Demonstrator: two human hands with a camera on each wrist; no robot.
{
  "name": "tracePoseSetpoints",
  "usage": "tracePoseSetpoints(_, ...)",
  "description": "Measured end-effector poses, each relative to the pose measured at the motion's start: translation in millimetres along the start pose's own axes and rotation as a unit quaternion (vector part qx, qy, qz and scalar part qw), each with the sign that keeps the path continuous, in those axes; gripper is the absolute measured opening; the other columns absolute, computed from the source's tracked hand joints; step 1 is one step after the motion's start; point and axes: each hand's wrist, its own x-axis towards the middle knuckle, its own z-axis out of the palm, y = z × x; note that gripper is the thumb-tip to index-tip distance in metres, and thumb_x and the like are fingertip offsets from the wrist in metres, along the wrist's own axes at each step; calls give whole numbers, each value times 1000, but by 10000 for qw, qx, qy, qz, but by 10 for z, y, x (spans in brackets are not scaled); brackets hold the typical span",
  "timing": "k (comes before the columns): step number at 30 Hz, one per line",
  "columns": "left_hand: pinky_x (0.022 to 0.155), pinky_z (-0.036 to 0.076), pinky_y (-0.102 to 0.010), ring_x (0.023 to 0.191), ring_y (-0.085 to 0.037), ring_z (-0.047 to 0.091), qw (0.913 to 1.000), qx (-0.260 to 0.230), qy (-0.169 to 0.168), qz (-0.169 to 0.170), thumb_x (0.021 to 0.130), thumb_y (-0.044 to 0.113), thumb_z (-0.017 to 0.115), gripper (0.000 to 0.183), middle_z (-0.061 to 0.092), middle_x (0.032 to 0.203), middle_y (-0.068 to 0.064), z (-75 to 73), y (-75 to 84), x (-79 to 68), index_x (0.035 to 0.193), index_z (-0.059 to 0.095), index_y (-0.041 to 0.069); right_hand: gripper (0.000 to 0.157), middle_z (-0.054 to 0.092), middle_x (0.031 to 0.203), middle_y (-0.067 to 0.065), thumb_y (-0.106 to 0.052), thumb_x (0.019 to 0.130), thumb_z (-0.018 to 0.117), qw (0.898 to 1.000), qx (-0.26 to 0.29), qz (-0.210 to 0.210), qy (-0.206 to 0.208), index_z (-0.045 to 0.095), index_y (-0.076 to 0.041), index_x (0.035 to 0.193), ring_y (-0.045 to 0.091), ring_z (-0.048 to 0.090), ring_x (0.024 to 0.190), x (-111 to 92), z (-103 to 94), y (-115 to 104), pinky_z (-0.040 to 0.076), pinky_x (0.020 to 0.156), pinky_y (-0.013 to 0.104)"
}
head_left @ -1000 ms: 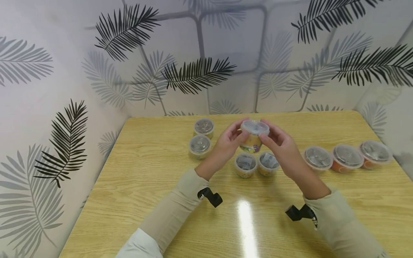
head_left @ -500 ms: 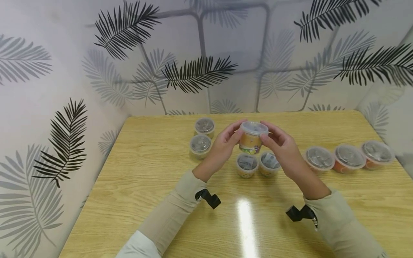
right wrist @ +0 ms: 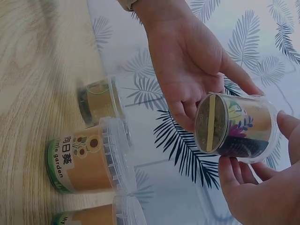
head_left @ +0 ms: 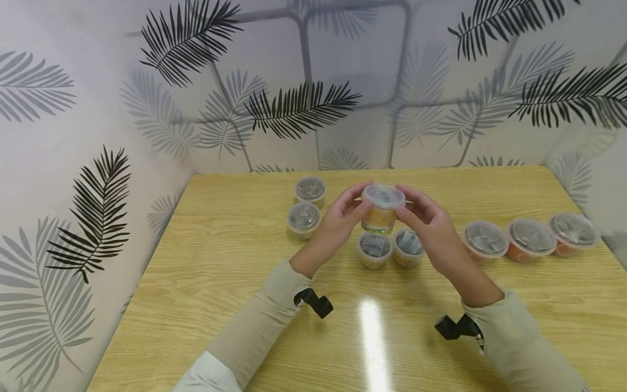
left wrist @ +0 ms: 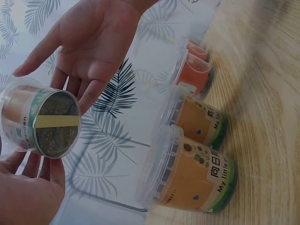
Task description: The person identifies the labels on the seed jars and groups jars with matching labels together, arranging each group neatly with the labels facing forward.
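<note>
A small lidded plastic cup point(head_left: 379, 216) with an orange printed label is held up between both hands, above the table. My left hand point(head_left: 338, 220) grips its left side, thumb at the front near the rim. On the opposite side, my right hand point(head_left: 433, 231) holds it the same way. In the left wrist view the cup's clear base point(left wrist: 57, 133) shows dark contents and a yellow strip across it. Colourful leaf print appears on the cup's side point(right wrist: 243, 123) in the right wrist view. Just below the hands stand two lidded cups point(head_left: 374, 250) with sunflower labels.
Two more lidded cups point(head_left: 303, 219) stand at the back left of the wooden table point(head_left: 206, 261). To the right is a row of three lidded cups point(head_left: 530, 239) with orange-red sides. A leaf-patterned wall point(head_left: 352, 136) rises behind the table.
The held cup has turned between the fingers, so its colourful print has moved out of the head view's front. Cup and left hand have shifted slightly left; the standing cups stay put.
</note>
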Motion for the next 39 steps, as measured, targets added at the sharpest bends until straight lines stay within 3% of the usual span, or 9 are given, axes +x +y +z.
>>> tracePoseSetpoints(3,97,41,-31,118,-14,46,9999,11,-84,-128,95,31,53,50,45,134,2,14,15,-14,141,38,18,52,46,130,6,-24,95,54,9998,-183,86,-78,37,-12,143,14,47,114,-12,10,-17,43,89,18)
tracePoseSetpoints(7,97,41,-32,118,-15,47,9998,25,-148,-154,96,29,52,51,45,134,-1,33,107,-56,142,37,15,53,44,133,7,-23,96,54,9996,-253,48,-133,35,-11,144,15,45,116,-22,13,-19,43,88,17)
tracePoseSetpoints(14,97,41,-30,121,-15,46,9993,336,171,-80,101,26,41,44,46,136,-6,-7,283,-195,140,39,6,48,47,128,8,-17,94,56,9998,151,-125,-42,41,-5,138,15,50,111,16,46,46,44,89,18)
tracePoseSetpoints(19,98,40,-31,119,-18,47,9994,187,278,-23,100,19,43,42,45,136,-7,-73,263,-241,139,39,3,45,51,126,6,-17,93,59,9998,157,-93,-91,46,-6,135,15,52,110,35,99,85,44,90,19)
tracePoseSetpoints(24,96,42,-31,117,-20,47,9994,178,274,-132,98,15,48,44,45,135,-8,-135,236,-294,140,38,3,52,44,135,7,-17,93,59,9990,-8,-5,-446,39,-8,141,20,44,120,47,171,124,44,90,19)
tracePoseSetpoints(32,93,44,-29,113,-18,48,9988,324,154,-320,94,25,55,54,43,132,-11,-148,196,-416,142,36,6,72,37,139,9,-23,88,67,9948,-308,351,-903,27,-15,147,24,41,126,45,353,223,44,90,20)
tracePoseSetpoints(39,89,45,-26,107,-17,48,9978,341,236,-514,95,22,56,55,46,124,-11,-195,199,-528,142,33,6,73,34,140,10,-18,87,67,9927,-28,216,-1190,25,-11,147,25,40,126,49,447,240,46,89,23)
